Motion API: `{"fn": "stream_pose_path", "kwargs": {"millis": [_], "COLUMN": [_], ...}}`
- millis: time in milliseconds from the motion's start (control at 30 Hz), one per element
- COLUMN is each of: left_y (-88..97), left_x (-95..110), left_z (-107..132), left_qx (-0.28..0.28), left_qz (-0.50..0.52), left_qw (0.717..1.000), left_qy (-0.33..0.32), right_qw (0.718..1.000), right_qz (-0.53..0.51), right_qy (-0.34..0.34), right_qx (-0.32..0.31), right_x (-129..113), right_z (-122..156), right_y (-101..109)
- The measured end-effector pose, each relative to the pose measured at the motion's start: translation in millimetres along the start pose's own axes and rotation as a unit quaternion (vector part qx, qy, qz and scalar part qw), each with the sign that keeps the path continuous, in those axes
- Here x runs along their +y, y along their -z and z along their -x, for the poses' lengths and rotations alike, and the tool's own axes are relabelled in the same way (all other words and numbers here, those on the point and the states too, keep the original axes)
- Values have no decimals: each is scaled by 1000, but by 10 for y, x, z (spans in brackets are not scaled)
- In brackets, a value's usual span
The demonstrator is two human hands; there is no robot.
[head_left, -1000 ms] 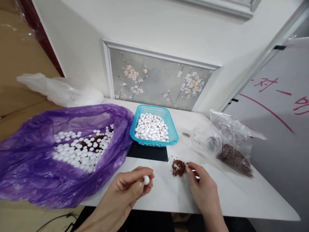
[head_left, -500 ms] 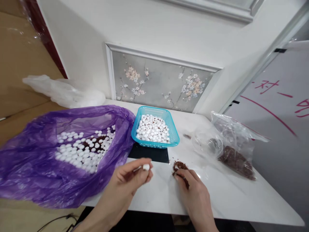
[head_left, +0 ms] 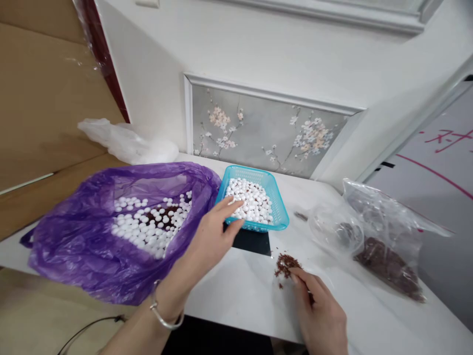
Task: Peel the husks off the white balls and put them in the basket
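My left hand (head_left: 212, 234) reaches over the near left rim of the blue basket (head_left: 281, 217), which is full of small white balls (head_left: 251, 202). Its fingers are stretched out and apart, the fingertips just at the balls, and I see nothing held in them. My right hand (head_left: 320, 313) rests low on the white table (head_left: 240, 291), fingers curled, its fingertips beside a small heap of reddish-brown bits (head_left: 286, 264). What those fingers hold, if anything, is hidden.
A purple plastic bag (head_left: 88, 251) with several white balls and brown bits lies open at the left. A clear bag (head_left: 384, 236) of brown bits lies at the right. A dark flat slab (head_left: 253, 241) sits under the basket. A white crumpled bag (head_left: 125, 143) lies behind.
My left hand, which pinched one white ball near the table's front, has moved forward to the basket and opened; the ball is no longer in its fingers. My right hand stayed by the brown heap.
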State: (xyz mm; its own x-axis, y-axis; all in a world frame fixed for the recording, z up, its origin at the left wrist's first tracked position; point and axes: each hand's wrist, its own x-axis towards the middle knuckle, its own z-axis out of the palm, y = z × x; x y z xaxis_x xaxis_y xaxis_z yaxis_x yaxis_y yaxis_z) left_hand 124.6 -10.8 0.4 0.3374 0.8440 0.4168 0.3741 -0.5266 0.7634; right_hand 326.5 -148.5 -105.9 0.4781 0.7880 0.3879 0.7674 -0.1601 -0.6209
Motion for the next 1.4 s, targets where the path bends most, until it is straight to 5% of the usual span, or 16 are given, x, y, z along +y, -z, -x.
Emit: {"fn": "stream_pose_path", "kwargs": {"millis": [133, 267, 500, 733, 900, 967, 1033, 1133, 1233, 1400], "left_y": [607, 993, 846, 885, 959, 923, 820, 570, 319, 68], "left_x": [-167, -456, -647, -668, -568, -449, -287, -37, 119, 124], "left_z": [22, -17, 16, 79, 157, 224, 315, 471, 597, 659], "left_qx": [35, -15, -106, -32, 68, 106, 107, 12, -70, -115], "left_qz": [-116, -242, -283, -254, -217, -127, 78, 402, 526, 584], "left_qw": [991, 967, 953, 966, 972, 982, 980, 883, 787, 728], "left_qy": [53, 76, 21, 31, 50, 89, 151, 244, 314, 339], "right_qw": [1000, 999, 1000, 997, 986, 979, 970, 947, 907, 862], "right_qz": [6, 6, -1, -32, -126, -162, -200, -283, -387, -488], "right_qy": [-26, -35, 5, -37, -103, -126, -136, -153, -152, -80], "right_qx": [2, 7, 4, 53, 29, 9, -4, -26, -67, -111], "right_x": [-32, -42, -140, -294, -394, -473, -584, -789, -986, -1145], "right_z": [15, 8, -10, 37, 48, 48, 47, 47, 47, 22], "right_y": [4, -23, 1, 12, 10, 18, 33, 70, 121, 170]}}
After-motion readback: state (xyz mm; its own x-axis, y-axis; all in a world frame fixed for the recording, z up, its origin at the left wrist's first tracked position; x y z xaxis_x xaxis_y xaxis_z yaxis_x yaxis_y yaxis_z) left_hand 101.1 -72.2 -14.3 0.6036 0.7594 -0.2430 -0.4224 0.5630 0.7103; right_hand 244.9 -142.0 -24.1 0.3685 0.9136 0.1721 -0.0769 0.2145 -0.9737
